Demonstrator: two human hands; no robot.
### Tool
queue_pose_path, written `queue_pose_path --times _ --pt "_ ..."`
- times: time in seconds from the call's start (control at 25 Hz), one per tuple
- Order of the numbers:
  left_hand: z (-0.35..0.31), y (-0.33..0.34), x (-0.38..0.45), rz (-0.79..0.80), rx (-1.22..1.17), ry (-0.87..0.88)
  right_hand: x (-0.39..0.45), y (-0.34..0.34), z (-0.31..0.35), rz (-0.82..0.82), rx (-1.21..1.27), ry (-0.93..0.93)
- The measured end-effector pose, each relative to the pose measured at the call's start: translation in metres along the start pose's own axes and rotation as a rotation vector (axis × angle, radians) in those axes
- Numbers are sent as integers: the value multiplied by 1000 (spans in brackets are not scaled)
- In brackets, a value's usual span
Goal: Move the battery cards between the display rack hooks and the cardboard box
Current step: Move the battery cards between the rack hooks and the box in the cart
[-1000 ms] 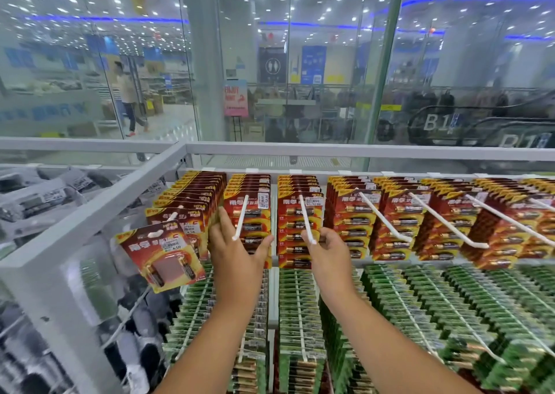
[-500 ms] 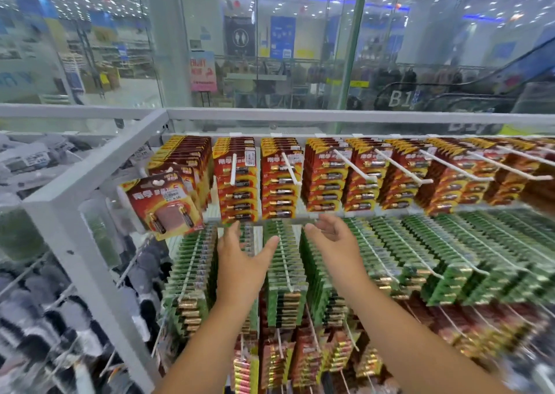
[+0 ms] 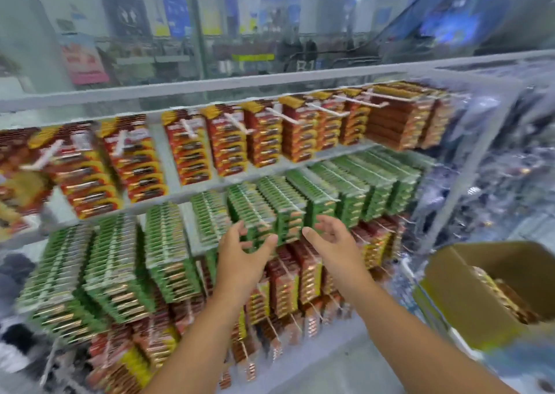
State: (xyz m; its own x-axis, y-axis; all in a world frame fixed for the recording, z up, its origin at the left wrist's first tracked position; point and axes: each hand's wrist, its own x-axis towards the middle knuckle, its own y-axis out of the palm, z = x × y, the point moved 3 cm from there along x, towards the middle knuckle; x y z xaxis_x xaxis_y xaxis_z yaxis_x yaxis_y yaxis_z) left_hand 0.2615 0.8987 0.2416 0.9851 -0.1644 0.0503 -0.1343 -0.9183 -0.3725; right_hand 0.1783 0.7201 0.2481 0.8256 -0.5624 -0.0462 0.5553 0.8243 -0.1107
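Hovering empty and loose-fingered at frame centre, left hand [image 3: 240,252] and right hand [image 3: 332,237] flank green cards [image 3: 270,213] on hooks — likely stiff, slick, battery-heavy; pinch the lower edges — box [image 3: 468,297] lower right.

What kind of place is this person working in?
Most likely a shop inside a mall: battery cards hang in dense rows on a display rack, and an escalator shows through the glass behind.

We see red battery cards [image 3: 228,141] hanging in rows on white hooks [image 3: 288,117] across the upper frame, green battery cards [image 3: 327,189] below, and an open cardboard box [image 3: 468,291] holding cards at lower right.
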Motion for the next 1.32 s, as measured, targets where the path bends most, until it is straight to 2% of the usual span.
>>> queue_pose_path --times 0.16,0.4,0.6,1.0,1.16,1.32 --pt "-38 133 -47 123 -7 27 -11 -148 -38 -176 50 -18" --pt "-97 336 -135 267 2 63 -42 -385 -95 -314 55 61" --pt "-122 463 -176 448 15 47 -38 -512 -123 -452 52 138" --pt "-114 650 -119 550 82 -38 68 -632 -196 -464 -58 289" --pt "-109 689 -105 524 142 -80 114 -656 -218 -396 -94 371" --pt "-94 726 -94 447 133 -199 170 -678 -249 -266 -165 443"
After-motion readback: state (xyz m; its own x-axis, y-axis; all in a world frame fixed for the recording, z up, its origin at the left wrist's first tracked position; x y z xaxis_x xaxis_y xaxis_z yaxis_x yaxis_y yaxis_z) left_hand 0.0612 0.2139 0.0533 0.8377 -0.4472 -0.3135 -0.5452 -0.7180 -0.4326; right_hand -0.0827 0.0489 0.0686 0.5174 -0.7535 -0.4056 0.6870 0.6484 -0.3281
